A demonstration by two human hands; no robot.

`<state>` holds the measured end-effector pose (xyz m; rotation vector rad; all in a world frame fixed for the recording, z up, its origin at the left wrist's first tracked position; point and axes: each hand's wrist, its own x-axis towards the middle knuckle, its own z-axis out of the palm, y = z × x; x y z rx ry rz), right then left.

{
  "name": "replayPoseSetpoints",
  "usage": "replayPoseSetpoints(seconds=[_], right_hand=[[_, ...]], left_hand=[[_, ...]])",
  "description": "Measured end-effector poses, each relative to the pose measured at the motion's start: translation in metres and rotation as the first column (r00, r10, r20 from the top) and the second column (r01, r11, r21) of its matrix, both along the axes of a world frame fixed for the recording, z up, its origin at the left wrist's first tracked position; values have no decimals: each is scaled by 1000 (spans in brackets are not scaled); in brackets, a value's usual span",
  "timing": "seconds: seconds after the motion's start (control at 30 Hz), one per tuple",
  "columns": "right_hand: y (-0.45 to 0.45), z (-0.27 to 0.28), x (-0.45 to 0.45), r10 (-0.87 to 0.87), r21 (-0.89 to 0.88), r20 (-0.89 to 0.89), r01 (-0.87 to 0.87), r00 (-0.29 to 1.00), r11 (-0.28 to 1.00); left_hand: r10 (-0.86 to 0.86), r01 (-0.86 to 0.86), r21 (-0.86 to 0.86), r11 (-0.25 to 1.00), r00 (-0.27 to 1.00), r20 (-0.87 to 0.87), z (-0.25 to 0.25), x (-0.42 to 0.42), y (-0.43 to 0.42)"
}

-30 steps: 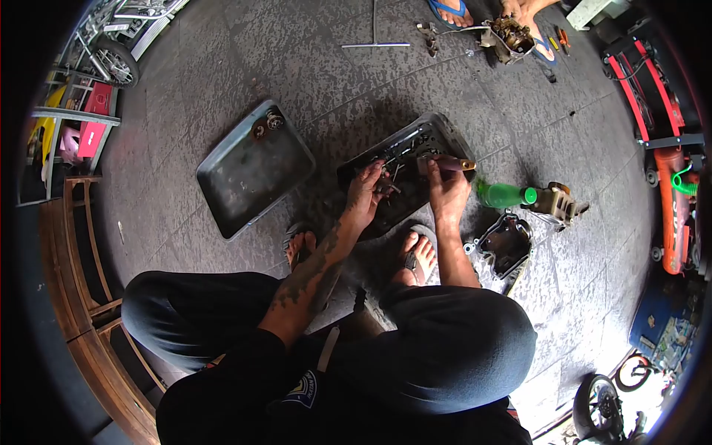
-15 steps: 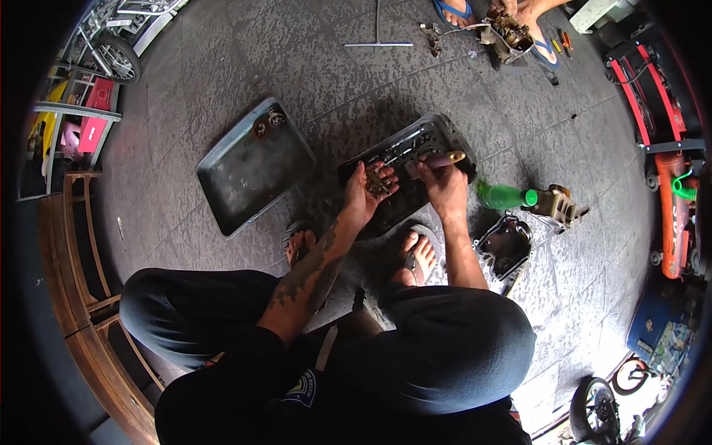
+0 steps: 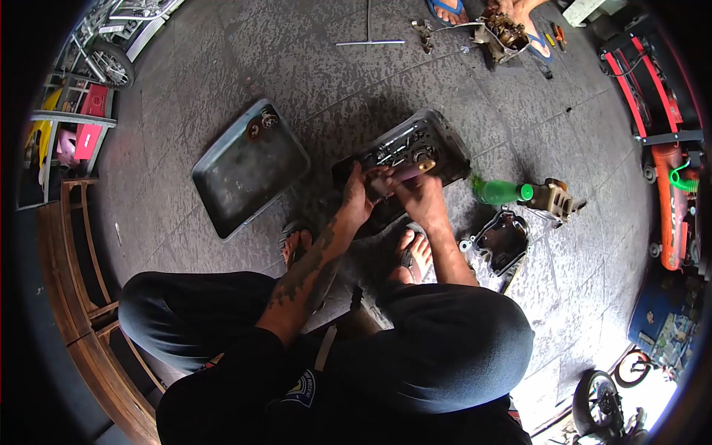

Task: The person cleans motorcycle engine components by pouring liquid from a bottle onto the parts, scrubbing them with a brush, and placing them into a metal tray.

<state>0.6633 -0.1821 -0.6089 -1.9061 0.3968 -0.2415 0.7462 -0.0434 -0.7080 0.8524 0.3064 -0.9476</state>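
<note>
My right hand [image 3: 423,202] is closed around a paintbrush [image 3: 412,172] with a purplish handle. The brush head reaches over to my left hand [image 3: 357,199], which is cupped around a small dirty metal part. Its exact kind cannot be made out, and the brush and fingers now largely cover it. Both hands are above the near side of a black tray [image 3: 458,142] holding dark liquid and several metal parts, among them a ring-shaped part [image 3: 423,153].
Left of the hands lies a grey tray [image 3: 211,200] with a few small parts in its far corner. Right are a green bottle [image 3: 498,193], an engine cover [image 3: 506,241] and a metal casing [image 3: 552,202]. A co-worker's hand [image 3: 501,7] touches an engine part [image 3: 506,37] at the top.
My right hand has moved left with the paintbrush, bringing it onto the part in my left hand. The ring-shaped part in the tray has come into view. The camera has shifted slightly.
</note>
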Motion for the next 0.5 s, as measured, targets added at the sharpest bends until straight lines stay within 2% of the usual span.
replayPoseSetpoints(seconds=[0.07,0.13,0.17,0.23,0.27,0.3,0.37,0.4,0.5], right_hand=[[0,-9,-1,63,39,-14,-62,998,997],[-6,-14,1,-115,-146,-146,94,983,985],[-5,-13,3,-110,-145,-147,88,983,985],[-6,-7,3,-222,-29,13,222,975,975],[-3,-2,2,-191,7,117,191,975,982],[-6,-13,-1,-193,3,116,194,974,981],[-11,-43,-6,-92,-43,-42,90,995,995],[-11,-40,-5,-89,-40,-42,87,995,995],[-13,-31,-4,-356,1,-18,356,934,934]], left_hand=[[54,-58,-53,997,995,-85,-8,3,2],[55,-59,-51,997,996,-74,-14,4,5],[53,-56,-54,997,996,-66,-16,4,6],[109,-110,-16,994,991,-76,-15,3,3],[160,-159,21,987,984,-81,-13,2,0],[157,-156,18,988,984,-83,-11,2,-2],[155,-153,-23,988,985,73,-20,3,1],[157,-156,-20,988,985,74,-15,3,3],[157,-155,-55,986,987,33,-9,0,4]])
